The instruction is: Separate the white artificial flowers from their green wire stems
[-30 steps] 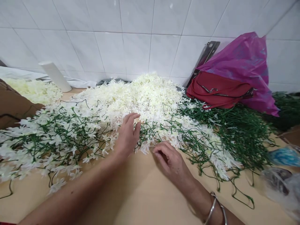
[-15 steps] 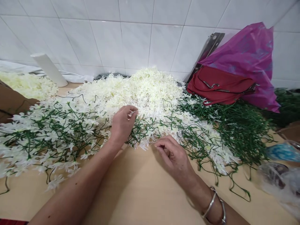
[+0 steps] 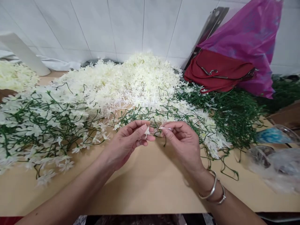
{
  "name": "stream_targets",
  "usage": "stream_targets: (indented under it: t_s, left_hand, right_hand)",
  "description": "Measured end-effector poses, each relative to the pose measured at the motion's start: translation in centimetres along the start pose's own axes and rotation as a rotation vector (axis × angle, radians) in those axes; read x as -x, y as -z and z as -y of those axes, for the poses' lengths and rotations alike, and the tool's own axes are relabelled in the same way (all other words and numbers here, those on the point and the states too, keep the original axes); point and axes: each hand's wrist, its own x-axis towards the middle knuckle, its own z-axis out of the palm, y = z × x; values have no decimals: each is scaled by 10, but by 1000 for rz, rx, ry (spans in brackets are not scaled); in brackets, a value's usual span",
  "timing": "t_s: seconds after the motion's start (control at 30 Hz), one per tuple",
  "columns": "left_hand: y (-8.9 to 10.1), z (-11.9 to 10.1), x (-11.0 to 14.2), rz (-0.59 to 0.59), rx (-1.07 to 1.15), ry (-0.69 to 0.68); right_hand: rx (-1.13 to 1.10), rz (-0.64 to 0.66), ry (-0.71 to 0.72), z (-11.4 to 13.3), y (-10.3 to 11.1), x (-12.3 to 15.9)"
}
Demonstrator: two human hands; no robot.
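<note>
My left hand (image 3: 131,137) pinches a small white artificial flower (image 3: 147,131) between thumb and fingers, above the front of the table. Close by on the right, my right hand (image 3: 182,137) is closed on a thin white flower piece (image 3: 165,128), its tip pointing toward the left hand. The two pieces are apart. Behind the hands rises a heap of loose white flowers (image 3: 145,75). Green stems (image 3: 138,114) lie just beyond my fingertips. To the left spreads a pile of white flowers on green stems (image 3: 53,122).
A red bag (image 3: 217,70) and a purple plastic bag (image 3: 255,47) lean by the tiled wall, over a mass of green stems (image 3: 236,115). Clear plastic bags (image 3: 278,165) lie at right. A white roll (image 3: 25,54) stands at back left on the wooden table (image 3: 145,187).
Both hands have come together in front of me. My left hand has drawn back from the flower heap with a white flower; my right hand has lifted a white piece. The view has tilted down.
</note>
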Motion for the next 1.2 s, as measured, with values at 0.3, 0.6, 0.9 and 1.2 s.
stream_targets:
  t_s: [0.3, 0.6, 0.9, 1.2]
  left_hand:
    - [6, 34, 7, 1, 6, -63]
    - [6, 30, 11, 30, -259, -149]
    - [6, 48, 11, 67, 13, -75]
    - [2, 40, 14, -5, -479, -259]
  right_hand:
    - [100, 149, 104, 2, -8, 7]
    - [304, 179, 116, 0, -8, 8]
    - [641, 162, 563, -4, -9, 12]
    - [688, 188, 534, -6, -8, 12]
